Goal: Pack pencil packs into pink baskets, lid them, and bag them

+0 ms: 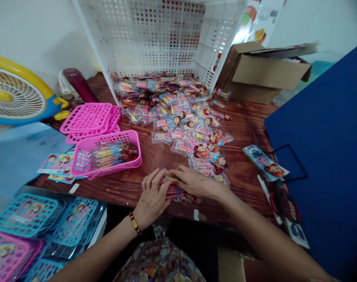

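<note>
Near the front edge of the table, my left hand [153,195] curls round the left end of a stack of small clear-wrapped packets [181,194] printed with cartoon girls. From the right, my right hand [192,181] has its fingers closed on the top of the same stack, covering part of it. Just beyond, a loose heap of the same packets [178,134] spreads over the wooden table [245,125]. Left of my hands stands a pink plastic basket [134,141] holding a row of similar packets [115,154].
A white crate [166,47] lies tipped, its packets spilling out. Pink lids [88,117], printed cards [57,163] and a yellow-blue fan [16,94] are at left. Blue baskets [75,221] sit lower left. A cardboard box [263,74], scissors [290,205] and a blue panel [322,137] stand right.
</note>
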`<state>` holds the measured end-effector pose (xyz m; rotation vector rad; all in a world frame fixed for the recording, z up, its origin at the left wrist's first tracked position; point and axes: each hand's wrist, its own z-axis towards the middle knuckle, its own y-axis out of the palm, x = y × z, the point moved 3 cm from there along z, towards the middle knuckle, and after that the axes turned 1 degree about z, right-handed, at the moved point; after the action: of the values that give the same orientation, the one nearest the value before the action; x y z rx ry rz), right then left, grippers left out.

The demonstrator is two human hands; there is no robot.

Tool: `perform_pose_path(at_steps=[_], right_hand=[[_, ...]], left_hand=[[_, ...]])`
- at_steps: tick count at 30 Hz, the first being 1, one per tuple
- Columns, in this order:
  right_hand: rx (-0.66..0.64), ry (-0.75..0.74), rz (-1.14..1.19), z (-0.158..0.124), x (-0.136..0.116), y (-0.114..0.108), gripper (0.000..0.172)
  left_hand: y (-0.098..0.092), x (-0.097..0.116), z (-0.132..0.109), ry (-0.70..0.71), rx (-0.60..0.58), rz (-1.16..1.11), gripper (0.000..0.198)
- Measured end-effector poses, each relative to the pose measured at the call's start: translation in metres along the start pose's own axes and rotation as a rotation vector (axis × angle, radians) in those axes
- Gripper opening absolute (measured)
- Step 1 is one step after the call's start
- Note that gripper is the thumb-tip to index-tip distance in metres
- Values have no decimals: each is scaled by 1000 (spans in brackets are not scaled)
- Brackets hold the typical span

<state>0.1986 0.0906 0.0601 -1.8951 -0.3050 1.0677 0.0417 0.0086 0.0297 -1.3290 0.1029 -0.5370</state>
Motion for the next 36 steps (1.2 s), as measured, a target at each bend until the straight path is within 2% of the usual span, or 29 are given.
perform_pose_path(at_steps=[4,9,13,17,20,22,26,27,29,32,36], right_hand=[[26,24,49,-3,7,0,42],[53,12,231,-8,23,-1,40],[138,49,278,-11,29,3,41],[177,67,313,-15,28,10,36],[172,28,339,-18,24,15,34],[145,0,336,-20,20,16,41],[69,8,213,-24,9,16,82],[62,30,159,-25,5,16,85],[53,85,52,-23,-2,17,78],[38,140,-71,-19,-10,24,67],[69,116,-103,-24,-10,26,59]], left_hand=[[-3,0,3,47,-48,34,58],[-2,-3,-5,-28,46,49,50],[2,-1,-14,-105,83,33,49],[9,-7,-17,-207,177,-136,77],[19,-15,-14,-247,153,-346,95],[25,-19,-13,-243,115,-434,97],[25,-20,-16,-262,50,-461,95],[22,-19,-17,-256,44,-416,93],[13,-15,-14,-206,48,-238,89],[0,-6,1,-45,23,65,88],[-3,5,26,195,-181,155,94]])
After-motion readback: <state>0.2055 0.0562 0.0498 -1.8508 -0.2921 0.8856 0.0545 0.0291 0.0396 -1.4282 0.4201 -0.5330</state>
